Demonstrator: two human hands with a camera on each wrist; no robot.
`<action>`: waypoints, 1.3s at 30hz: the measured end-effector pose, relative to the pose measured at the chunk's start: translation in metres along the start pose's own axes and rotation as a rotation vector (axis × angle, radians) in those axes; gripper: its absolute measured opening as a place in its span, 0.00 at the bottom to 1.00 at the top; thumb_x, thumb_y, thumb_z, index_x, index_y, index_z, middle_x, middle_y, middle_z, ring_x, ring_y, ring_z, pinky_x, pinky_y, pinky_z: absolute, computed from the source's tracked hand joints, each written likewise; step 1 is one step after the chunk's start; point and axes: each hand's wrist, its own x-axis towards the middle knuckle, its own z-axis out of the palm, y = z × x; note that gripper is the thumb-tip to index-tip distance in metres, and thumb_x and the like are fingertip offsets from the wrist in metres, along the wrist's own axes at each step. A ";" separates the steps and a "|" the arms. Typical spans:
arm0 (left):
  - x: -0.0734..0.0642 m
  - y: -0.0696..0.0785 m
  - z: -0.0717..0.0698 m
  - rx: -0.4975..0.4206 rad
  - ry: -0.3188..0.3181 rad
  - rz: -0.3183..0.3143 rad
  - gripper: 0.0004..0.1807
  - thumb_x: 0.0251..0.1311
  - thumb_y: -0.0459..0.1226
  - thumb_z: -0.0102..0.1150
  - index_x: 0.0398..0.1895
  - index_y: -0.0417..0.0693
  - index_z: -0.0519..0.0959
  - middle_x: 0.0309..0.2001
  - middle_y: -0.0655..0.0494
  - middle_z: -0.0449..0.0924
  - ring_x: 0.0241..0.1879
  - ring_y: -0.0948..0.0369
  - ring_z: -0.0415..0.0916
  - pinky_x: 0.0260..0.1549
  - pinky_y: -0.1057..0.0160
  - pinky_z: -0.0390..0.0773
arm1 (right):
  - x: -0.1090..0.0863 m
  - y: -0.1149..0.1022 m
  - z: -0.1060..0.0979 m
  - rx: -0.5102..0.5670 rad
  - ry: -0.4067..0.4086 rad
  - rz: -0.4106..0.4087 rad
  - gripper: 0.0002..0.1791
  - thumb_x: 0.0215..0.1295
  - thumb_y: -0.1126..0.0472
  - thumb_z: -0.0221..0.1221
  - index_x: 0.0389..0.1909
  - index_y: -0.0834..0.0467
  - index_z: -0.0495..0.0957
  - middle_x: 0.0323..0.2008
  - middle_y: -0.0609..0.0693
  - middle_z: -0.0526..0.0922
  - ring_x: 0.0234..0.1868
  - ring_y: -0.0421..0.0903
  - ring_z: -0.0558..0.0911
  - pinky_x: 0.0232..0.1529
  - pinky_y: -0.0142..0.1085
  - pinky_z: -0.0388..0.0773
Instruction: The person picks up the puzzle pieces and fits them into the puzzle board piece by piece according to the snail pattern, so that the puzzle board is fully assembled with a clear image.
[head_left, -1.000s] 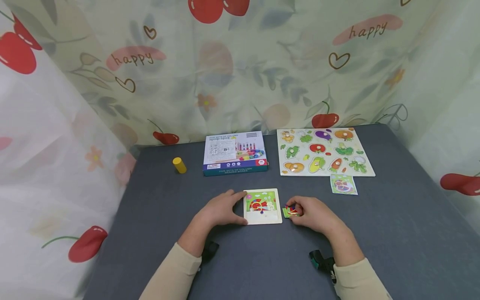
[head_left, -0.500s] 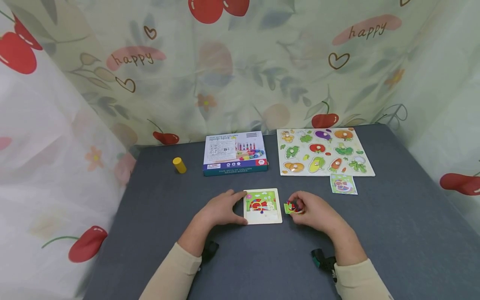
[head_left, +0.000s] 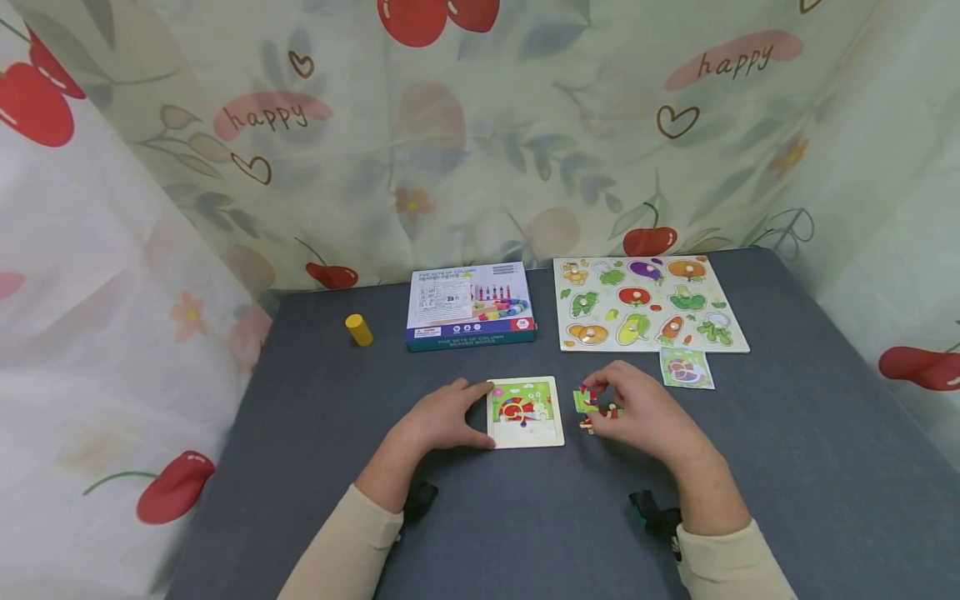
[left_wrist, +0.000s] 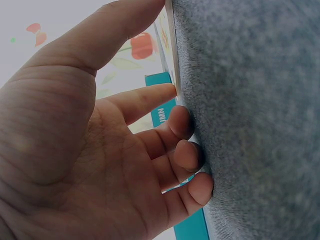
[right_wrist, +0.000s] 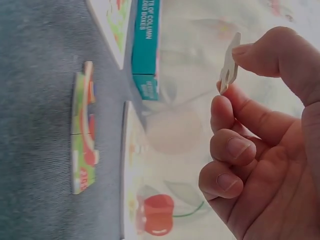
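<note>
In the head view, a small square puzzle tray (head_left: 525, 437) lies on the table with pictured pieces in its upper part and a bare pale strip below. My left hand (head_left: 444, 414) rests at its left side, thumb and index finger touching the edge, the other fingers loosely bent in the left wrist view. Right of the tray, my right hand (head_left: 641, 414) pinches a thin jigsaw piece (right_wrist: 230, 65) between thumb and index finger, raised above the table. Under that hand lie other jigsaw pieces (right_wrist: 82, 135), green and red, side by side, partly hidden in the head view.
Behind the tray stands a flat boxed bead set (head_left: 472, 308). A vegetable peg puzzle board (head_left: 651, 304) lies at the back right, a small picture card (head_left: 687, 369) at its front edge. A yellow cylinder (head_left: 359, 331) is at the back left. Patterned curtains (head_left: 480, 167) surround the table.
My right hand has lifted one jigsaw piece from the others and moved slightly up and away, uncovering pieces beneath. My left hand and the tray have not moved.
</note>
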 end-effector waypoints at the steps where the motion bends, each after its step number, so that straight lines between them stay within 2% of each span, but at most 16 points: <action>1: 0.000 0.000 0.000 0.001 0.000 0.001 0.51 0.50 0.59 0.76 0.78 0.60 0.65 0.65 0.47 0.71 0.57 0.50 0.69 0.59 0.42 0.72 | 0.001 -0.001 -0.001 0.004 0.003 -0.002 0.20 0.54 0.64 0.73 0.49 0.58 0.82 0.42 0.52 0.79 0.32 0.48 0.72 0.31 0.38 0.71; 5: 0.001 -0.002 0.001 0.011 0.000 0.005 0.51 0.50 0.60 0.76 0.78 0.60 0.65 0.64 0.48 0.71 0.56 0.51 0.70 0.58 0.43 0.72 | 0.003 -0.008 -0.006 0.005 0.001 0.015 0.20 0.55 0.64 0.73 0.50 0.58 0.82 0.43 0.52 0.79 0.34 0.51 0.73 0.32 0.39 0.72; 10: 0.001 -0.002 0.001 0.019 0.001 0.008 0.51 0.51 0.59 0.76 0.78 0.60 0.65 0.63 0.48 0.72 0.55 0.51 0.70 0.58 0.43 0.73 | 0.007 -0.018 -0.012 0.014 0.001 0.019 0.21 0.55 0.62 0.74 0.51 0.58 0.82 0.44 0.52 0.80 0.35 0.49 0.72 0.35 0.41 0.74; 21: 0.000 -0.001 0.001 0.024 0.004 -0.001 0.51 0.51 0.60 0.76 0.78 0.61 0.65 0.64 0.48 0.72 0.56 0.51 0.70 0.59 0.43 0.72 | 0.020 -0.039 -0.013 0.012 0.012 -0.077 0.22 0.56 0.62 0.73 0.52 0.57 0.82 0.43 0.47 0.80 0.35 0.48 0.73 0.34 0.41 0.74; 26: 0.000 -0.001 0.000 0.026 0.000 -0.006 0.51 0.50 0.60 0.76 0.78 0.60 0.66 0.63 0.48 0.72 0.56 0.51 0.70 0.58 0.44 0.73 | 0.026 -0.050 -0.009 0.012 -0.009 -0.107 0.22 0.56 0.61 0.73 0.52 0.57 0.82 0.44 0.48 0.81 0.38 0.47 0.73 0.38 0.41 0.75; 34: 0.001 -0.001 0.000 0.035 -0.007 -0.011 0.51 0.50 0.61 0.75 0.78 0.61 0.65 0.62 0.49 0.72 0.55 0.52 0.70 0.57 0.45 0.74 | 0.033 -0.067 0.004 0.012 -0.084 -0.116 0.23 0.56 0.60 0.74 0.52 0.58 0.83 0.46 0.48 0.81 0.45 0.47 0.78 0.50 0.46 0.79; 39: 0.002 -0.002 -0.001 0.035 -0.006 0.002 0.52 0.50 0.61 0.75 0.78 0.60 0.65 0.61 0.49 0.73 0.54 0.52 0.71 0.56 0.45 0.74 | 0.036 -0.071 0.015 -0.007 -0.123 -0.132 0.22 0.55 0.59 0.74 0.51 0.60 0.84 0.45 0.50 0.83 0.44 0.48 0.80 0.50 0.46 0.79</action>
